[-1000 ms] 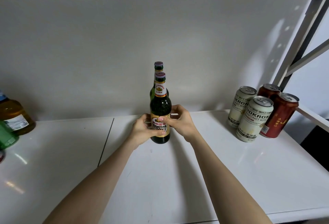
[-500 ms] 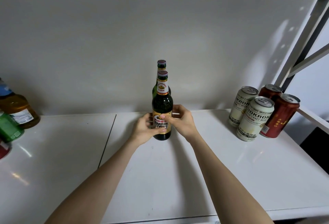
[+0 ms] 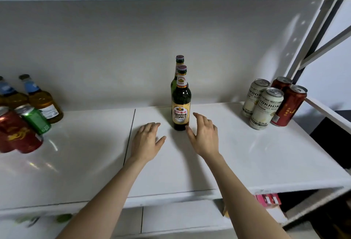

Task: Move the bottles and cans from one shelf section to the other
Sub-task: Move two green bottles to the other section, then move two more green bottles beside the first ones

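Left section of shelf, 9 o'clock: 2 amber bottles, 1 green can, 2 red cans seen, edge cropped.
Left hand and right hand: spread, empty, flanking front beer bottle on right section; rear beer bottle at its 12.
At 3 o'clock: 2 white cans, 2 right red cans.
Judged: draw hands clear sideways, no bumping; grip next bottle low.

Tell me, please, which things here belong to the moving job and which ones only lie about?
Belong to the job: front beer bottle, rear beer bottle, white cans, right red cans, amber bottles, green can, left red cans.
Only lying about: pink packet below.
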Available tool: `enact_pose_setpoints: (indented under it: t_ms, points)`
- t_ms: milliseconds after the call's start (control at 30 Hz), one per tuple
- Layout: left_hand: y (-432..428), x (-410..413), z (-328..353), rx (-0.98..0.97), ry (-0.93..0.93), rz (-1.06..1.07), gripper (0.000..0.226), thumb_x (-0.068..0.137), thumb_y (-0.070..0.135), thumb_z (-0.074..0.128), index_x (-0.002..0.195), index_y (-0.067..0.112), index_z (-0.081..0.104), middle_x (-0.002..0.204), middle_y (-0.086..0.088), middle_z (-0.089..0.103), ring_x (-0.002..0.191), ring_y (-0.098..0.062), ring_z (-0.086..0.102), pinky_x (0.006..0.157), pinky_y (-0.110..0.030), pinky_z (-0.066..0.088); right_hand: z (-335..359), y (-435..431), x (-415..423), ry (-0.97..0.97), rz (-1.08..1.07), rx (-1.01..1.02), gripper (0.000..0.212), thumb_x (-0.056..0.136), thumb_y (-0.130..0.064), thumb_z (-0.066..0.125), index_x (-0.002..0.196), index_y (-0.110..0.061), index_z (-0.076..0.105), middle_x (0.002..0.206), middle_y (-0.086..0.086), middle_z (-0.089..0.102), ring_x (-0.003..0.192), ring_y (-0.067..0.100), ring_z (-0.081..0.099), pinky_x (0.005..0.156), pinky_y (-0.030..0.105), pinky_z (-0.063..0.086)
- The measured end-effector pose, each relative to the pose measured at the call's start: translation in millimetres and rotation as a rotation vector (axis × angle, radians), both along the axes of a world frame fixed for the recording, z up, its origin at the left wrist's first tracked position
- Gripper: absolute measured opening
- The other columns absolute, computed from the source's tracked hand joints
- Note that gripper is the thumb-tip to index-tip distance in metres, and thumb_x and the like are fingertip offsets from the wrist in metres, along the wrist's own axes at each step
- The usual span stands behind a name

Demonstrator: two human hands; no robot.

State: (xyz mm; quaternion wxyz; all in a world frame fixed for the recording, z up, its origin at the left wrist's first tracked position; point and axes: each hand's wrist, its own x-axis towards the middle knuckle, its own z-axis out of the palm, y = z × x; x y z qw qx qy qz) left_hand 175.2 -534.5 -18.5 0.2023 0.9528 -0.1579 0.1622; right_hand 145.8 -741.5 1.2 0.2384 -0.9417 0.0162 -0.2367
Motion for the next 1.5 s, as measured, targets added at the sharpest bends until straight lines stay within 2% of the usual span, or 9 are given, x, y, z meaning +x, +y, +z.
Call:
enact_pose_setpoints:
  t_ms: [133, 233, 367, 467, 600, 800, 1133, 1300, 1500]
  points:
    - [20.9, -36.7, -3.2, 0.147, -0.015, -0.024, 0.053, 0.084, 0.042, 0.052, 0.126, 0.009, 0.059, 0.128, -0.015, 0.061, 0.122, -0.036, 0.054, 0.102, -0.046, 0.045, -4.4, 19.2, -44.3, 0.005, -0.071, -0.151, 0.058, 0.088, -0.046, 0.043, 0.132, -0.009, 0.055, 0.132, 0.012, 0.06, 0.117, 0.035, 0.057, 0.1, 0.051, 0.042]
    - [35.4, -68.6, -6.3, 0.202, -0.028, -0.03, 0.05, 0.084, 0.039, 0.062, 0.126, 0.011, 0.059, 0.131, -0.014, 0.06, 0.126, -0.036, 0.052, 0.104, -0.049, 0.043, -8.0, 35.8, -76.5, 0.023, -0.091, -0.243, 0.06, 0.086, -0.047, 0.041, 0.128, -0.009, 0.058, 0.127, 0.013, 0.064, 0.116, 0.033, 0.059, 0.098, 0.055, 0.044]
    - [59.6, -118.0, -11.9, 0.256, -0.062, 0.012, 0.05, 0.079, 0.036, 0.071, 0.122, 0.011, 0.061, 0.129, -0.014, 0.061, 0.124, -0.035, 0.054, 0.104, -0.051, 0.043, -17.9, 58.6, -117.5, 0.038, -0.05, -0.317, 0.056, 0.082, -0.041, 0.067, 0.128, -0.01, 0.059, 0.13, 0.014, 0.063, 0.119, 0.034, 0.059, 0.098, 0.058, 0.043]
    - [83.4, -155.6, -15.4, 0.263, -0.079, 0.078, 0.051, 0.076, 0.036, 0.074, 0.12, 0.011, 0.063, 0.127, -0.014, 0.063, 0.122, -0.035, 0.056, 0.103, -0.051, 0.044, -23.8, 77.7, -145.7, 0.055, -0.008, -0.333, 0.055, 0.083, -0.043, 0.056, 0.128, -0.011, 0.059, 0.131, 0.014, 0.062, 0.121, 0.034, 0.058, 0.098, 0.059, 0.044]
    - [122.7, -209.8, -18.3, 0.283, -0.072, 0.195, 0.05, 0.078, 0.038, 0.071, 0.12, 0.013, 0.063, 0.128, -0.013, 0.063, 0.122, -0.033, 0.056, 0.104, -0.05, 0.044, -34.9, 110.1, -180.2, 0.067, 0.11, -0.365, 0.058, 0.082, -0.044, 0.056, 0.13, -0.011, 0.059, 0.135, 0.014, 0.06, 0.124, 0.033, 0.056, 0.102, 0.059, 0.04]
    - [190.0, -283.4, -21.9, 0.278, -0.032, 0.337, 0.054, 0.084, 0.047, 0.045, 0.125, 0.015, 0.06, 0.131, -0.01, 0.06, 0.126, -0.031, 0.052, 0.105, -0.049, 0.043, -38.9, 182.2, -224.2, 0.076, 0.311, -0.372, 0.062, 0.081, -0.046, 0.039, 0.128, -0.012, 0.061, 0.131, 0.011, 0.063, 0.121, 0.03, 0.059, 0.103, 0.054, 0.03]
    - [336.6, -353.7, -1.5, 0.286, -0.069, 0.549, 0.052, 0.085, 0.042, 0.064, 0.13, 0.019, 0.056, 0.137, -0.008, 0.057, 0.129, -0.03, 0.052, 0.106, -0.049, 0.043, -21.3, 341.8, -262.9, -0.025, 0.562, -0.332, 0.057, 0.085, -0.047, 0.045, 0.129, -0.014, 0.059, 0.133, 0.009, 0.062, 0.125, 0.028, 0.057, 0.105, 0.052, 0.028]
    - [424.8, -369.0, 11.9, 0.335, -0.053, 0.569, 0.052, 0.09, 0.046, 0.058, 0.136, 0.022, 0.051, 0.14, -0.005, 0.054, 0.133, -0.027, 0.048, 0.109, -0.048, 0.04, -10.4, 432.1, -269.1, -0.026, 0.604, -0.301, 0.057, 0.085, -0.048, 0.042, 0.128, -0.015, 0.06, 0.134, 0.008, 0.061, 0.125, 0.027, 0.056, 0.104, 0.055, 0.039]
    - [510.5, -364.4, 28.7, 0.37, -0.06, 0.61, 0.05, 0.082, 0.042, 0.07, 0.124, 0.018, 0.059, 0.131, -0.01, 0.062, 0.124, -0.032, 0.056, 0.101, -0.052, 0.047, -2.2, 514.9, -251.3, -0.001, 0.612, -0.306, 0.06, 0.086, -0.049, 0.039, 0.135, -0.017, 0.052, 0.138, 0.008, 0.058, 0.13, 0.027, 0.053, 0.107, 0.056, 0.036]
